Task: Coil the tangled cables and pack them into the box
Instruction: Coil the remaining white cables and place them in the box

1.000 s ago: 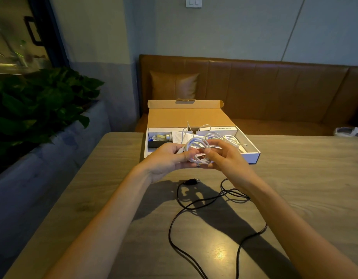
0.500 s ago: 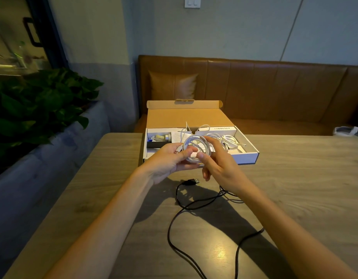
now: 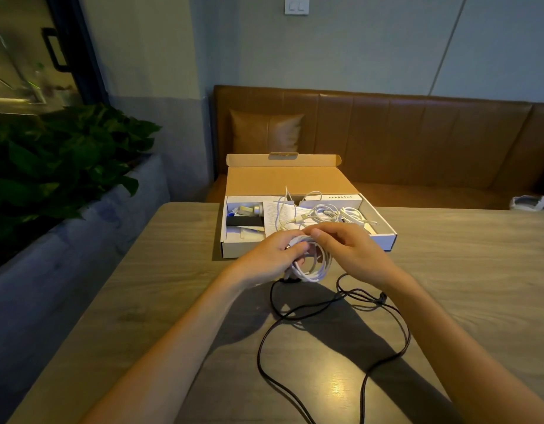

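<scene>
Left hand (image 3: 272,260) curls round the white cable coil (image 3: 315,272), and the right hand (image 3: 354,252) pinches its top strands. The coil hangs just at 6 o'clock of the open box (image 3: 234,250). Best play: pin the loops firmly and tuck the loose end through before letting go. The loop faces us, its long axis running roughly 11 to 5. The black cable (image 3: 264,341) sprawls uncoiled at 6 o'clock.

The table (image 3: 466,270) looks like matt grey wood with grain. The box (image 3: 283,182) is plain brown cardboard, white outside. The sofa (image 3: 417,139) is smooth leather with slight shine.
</scene>
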A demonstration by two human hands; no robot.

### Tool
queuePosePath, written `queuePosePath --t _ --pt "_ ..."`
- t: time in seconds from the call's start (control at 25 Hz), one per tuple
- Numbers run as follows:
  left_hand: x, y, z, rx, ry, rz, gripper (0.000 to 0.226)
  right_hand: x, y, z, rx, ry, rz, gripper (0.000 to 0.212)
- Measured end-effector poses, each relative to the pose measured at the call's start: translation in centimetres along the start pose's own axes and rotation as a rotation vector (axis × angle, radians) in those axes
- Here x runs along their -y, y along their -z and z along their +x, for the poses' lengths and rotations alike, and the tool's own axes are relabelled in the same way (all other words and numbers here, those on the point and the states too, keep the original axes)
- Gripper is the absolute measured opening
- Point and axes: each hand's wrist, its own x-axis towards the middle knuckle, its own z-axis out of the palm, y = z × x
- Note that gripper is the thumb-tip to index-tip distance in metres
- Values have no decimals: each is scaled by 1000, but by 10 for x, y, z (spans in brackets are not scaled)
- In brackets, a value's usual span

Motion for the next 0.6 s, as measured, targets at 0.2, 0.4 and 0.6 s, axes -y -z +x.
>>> queuePosePath --t 0.2,0.4,0.6 --pt "0 2 1 -50 -130 154 14 1 8 4 22 -144 228 19" --pt "2 3 3 -117 -189 57 14 -4 16 1 222 -224 484 23" --pt "3 17 1 -179 -155 -60 10 -7 10 3 11 -239 637 14"
